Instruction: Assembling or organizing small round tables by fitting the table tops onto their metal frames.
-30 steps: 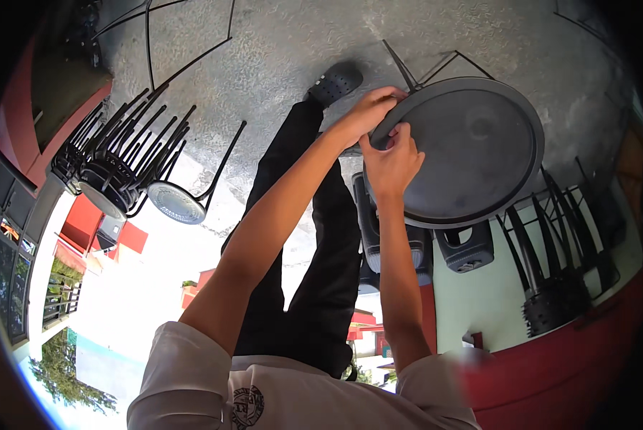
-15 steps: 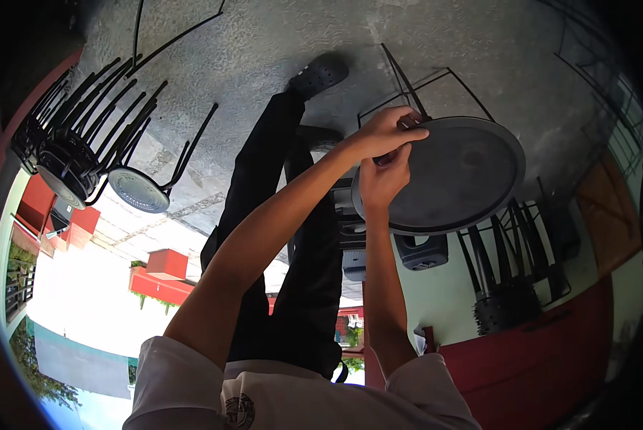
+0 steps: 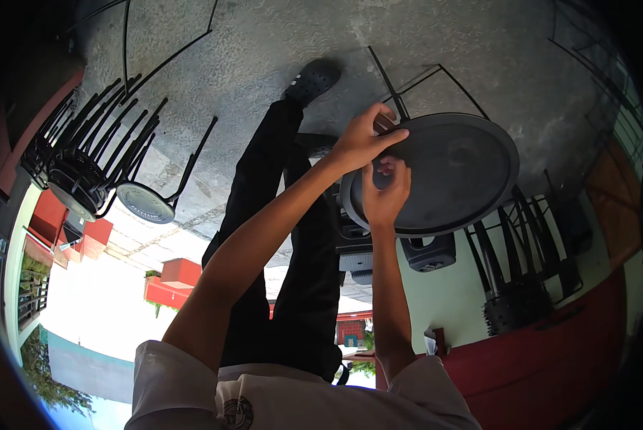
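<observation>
A round dark tabletop [image 3: 454,179] with a raised rim fills the area right of centre, and thin black metal legs [image 3: 387,84] show beyond its far edge. My left hand [image 3: 364,141] is over its left edge, thumb stretched out and fingers bent, with a gap between them. Just nearer to me, my right hand [image 3: 386,199] is raised over the same edge, fingers half curled and apart from the thumb. Nothing shows in either hand. Whether the fingertips touch the tabletop, I cannot tell.
Stacked black metal stools [image 3: 78,175] stand at the left, beside one with a pale round seat [image 3: 146,202]. More black stacked furniture [image 3: 515,304] is at the right near a red surface [image 3: 536,358]. A dark shoe [image 3: 314,82] rests on the grey concrete floor [image 3: 264,36].
My two hands have moved apart from each other, the left drawing slightly left and the right hand's fingers loosening. The view has shifted slightly.
</observation>
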Available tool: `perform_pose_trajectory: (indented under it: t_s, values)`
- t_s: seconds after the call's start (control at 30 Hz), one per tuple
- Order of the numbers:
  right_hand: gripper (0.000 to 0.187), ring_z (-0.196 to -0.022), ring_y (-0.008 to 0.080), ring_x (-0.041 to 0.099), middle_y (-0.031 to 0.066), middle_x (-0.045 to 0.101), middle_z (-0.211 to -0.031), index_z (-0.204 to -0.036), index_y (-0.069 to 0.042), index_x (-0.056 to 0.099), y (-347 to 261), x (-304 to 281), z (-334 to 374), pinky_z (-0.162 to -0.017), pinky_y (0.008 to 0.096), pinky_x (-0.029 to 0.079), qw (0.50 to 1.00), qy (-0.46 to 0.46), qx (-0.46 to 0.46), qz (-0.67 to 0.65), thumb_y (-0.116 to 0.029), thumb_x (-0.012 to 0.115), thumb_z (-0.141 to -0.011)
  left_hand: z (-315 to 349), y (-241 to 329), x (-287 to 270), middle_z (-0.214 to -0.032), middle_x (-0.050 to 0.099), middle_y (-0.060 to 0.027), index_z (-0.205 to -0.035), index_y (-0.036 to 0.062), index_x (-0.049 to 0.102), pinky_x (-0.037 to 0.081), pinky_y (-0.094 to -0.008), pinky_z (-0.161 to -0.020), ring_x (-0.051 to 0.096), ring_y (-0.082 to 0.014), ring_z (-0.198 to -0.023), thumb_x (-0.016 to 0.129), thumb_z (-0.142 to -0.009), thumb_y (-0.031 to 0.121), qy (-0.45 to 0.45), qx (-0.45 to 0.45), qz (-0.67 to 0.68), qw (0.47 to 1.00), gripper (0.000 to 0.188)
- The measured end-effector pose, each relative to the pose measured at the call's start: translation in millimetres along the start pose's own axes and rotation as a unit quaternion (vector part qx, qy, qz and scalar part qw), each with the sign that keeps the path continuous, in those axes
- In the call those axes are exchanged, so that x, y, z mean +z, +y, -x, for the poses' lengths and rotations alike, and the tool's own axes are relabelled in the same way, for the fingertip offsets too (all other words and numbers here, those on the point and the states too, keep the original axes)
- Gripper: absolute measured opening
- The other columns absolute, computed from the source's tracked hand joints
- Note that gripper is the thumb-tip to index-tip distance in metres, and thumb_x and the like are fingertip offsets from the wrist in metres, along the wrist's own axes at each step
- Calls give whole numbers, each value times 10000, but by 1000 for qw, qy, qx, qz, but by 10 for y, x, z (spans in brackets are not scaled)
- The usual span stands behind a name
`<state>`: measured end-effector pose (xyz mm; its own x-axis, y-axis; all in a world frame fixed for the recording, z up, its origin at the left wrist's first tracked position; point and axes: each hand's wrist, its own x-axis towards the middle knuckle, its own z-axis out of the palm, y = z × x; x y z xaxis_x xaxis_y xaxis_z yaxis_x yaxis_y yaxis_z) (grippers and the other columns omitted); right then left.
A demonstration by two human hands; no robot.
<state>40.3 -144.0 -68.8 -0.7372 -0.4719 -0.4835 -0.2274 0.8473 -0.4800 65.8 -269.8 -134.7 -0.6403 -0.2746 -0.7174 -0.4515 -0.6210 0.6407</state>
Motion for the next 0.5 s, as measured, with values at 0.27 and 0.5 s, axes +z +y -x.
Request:
perform_pose_trajectory:
  t_s: [0.27,0.5]
  values:
    - [523,-1141,399,595,222,627,-1224,-1307,4,609,1178,-1605,-1099,-969,472,462,920,348,55,173,-437,537,-1034,-338,602,308,-1042,677,-103,-1164,77,605,501,-426,-927,642,-303,-1037,796,-850,272,45,259,-378,888,416]
    - [613,-647,368,639,211,628,-672,-757,16,657,1806,-1755,-1665,-640,470,457,957,193,177,125,-484,458,-1052,-1005,1055,1087,-928,707,-176,-1213,127,639,530,-452,-858,682,-369,-942,702,-925,354,-150,165,-417,881,372]
